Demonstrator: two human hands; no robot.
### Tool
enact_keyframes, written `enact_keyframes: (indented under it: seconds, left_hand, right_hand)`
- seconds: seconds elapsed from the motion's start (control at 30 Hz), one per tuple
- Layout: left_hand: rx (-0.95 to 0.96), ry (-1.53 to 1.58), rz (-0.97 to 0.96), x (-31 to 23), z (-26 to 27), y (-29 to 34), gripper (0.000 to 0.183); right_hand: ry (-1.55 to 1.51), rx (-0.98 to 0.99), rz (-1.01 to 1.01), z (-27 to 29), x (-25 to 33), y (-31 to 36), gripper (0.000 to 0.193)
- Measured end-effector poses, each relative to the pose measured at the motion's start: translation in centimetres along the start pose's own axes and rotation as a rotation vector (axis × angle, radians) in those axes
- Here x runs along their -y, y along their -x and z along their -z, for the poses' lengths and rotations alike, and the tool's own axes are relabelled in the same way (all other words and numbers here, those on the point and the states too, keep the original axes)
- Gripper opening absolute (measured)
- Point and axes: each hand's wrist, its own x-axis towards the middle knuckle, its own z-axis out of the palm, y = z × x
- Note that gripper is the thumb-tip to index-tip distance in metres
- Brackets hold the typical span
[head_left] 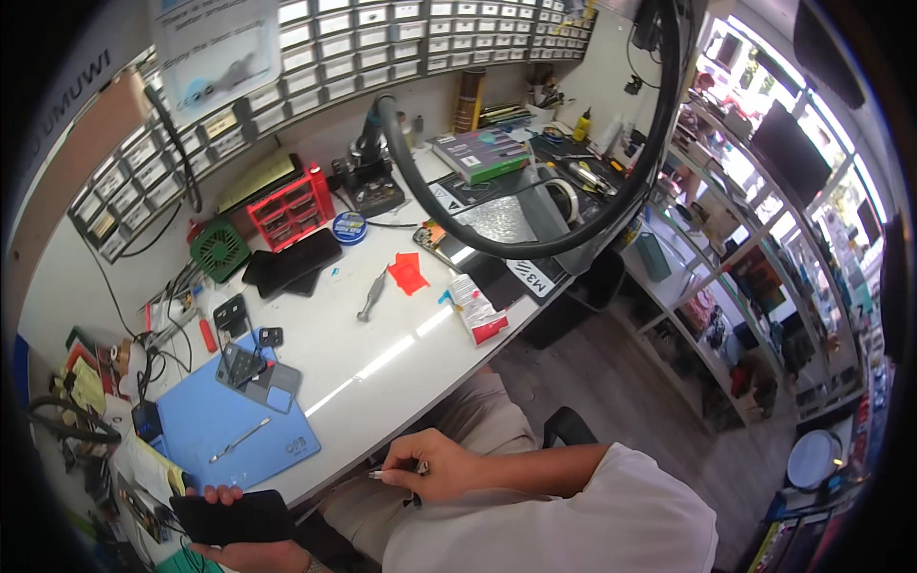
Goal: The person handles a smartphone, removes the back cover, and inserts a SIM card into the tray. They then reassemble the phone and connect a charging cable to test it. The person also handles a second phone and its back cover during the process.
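Observation:
At the lower left, my left hand (256,556) is closed round a dark phone (234,517), its black face turned up, at the table's near left corner. My right hand (435,463) is above my lap, off the table's front edge. Its fingers are pinched on a small thin thing with a pale tip (377,475), too small to name. Near my left hand lies a blue repair mat (191,411). On it are an opened phone part (258,377) and a slim metal hand tool (241,439).
White table (382,353) bears a grey tool (374,296), orange-red sheet (409,274), white-and-red tube (478,310), dark phones (296,258), red drawer box (287,210) and green fan (220,250). A black hose (430,205) arcs overhead. Shelves (735,286) stand right.

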Motion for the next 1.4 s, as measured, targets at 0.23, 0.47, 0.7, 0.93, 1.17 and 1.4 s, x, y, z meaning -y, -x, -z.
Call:
enact_keyframes:
  seconds: [0.23,0.47,0.7,0.93,1.17,1.4]
  left_hand:
    - [-0.065,0.065,0.179,2.8,-4.0,0.3,0.085]
    - [0.078,0.120,0.463,7.2,-4.5,1.7,0.092]
    - [0.198,0.172,0.551,10.2,-4.7,2.1,0.099]
    - [0.183,0.168,0.539,10.6,-4.4,1.8,0.099]
    - [0.191,0.219,0.557,10.9,-4.4,1.5,0.101]
    - [0.207,0.210,0.540,11.0,-4.2,1.2,0.102]
  right_hand:
    - [0.192,-0.275,-0.013,7.0,-3.9,3.1,0.036]
    - [0.365,-0.767,0.084,14.3,1.9,4.0,0.033]
    - [0.856,-0.851,0.078,15.5,0.5,-1.2,0.030]
    - [0.772,-0.927,0.318,17.8,1.4,-5.1,0.013]
    - [1.001,-0.926,-0.050,24.2,0.9,-5.6,0.036]
    - [1.007,-0.875,-0.100,24.8,1.7,-6.3,0.036]
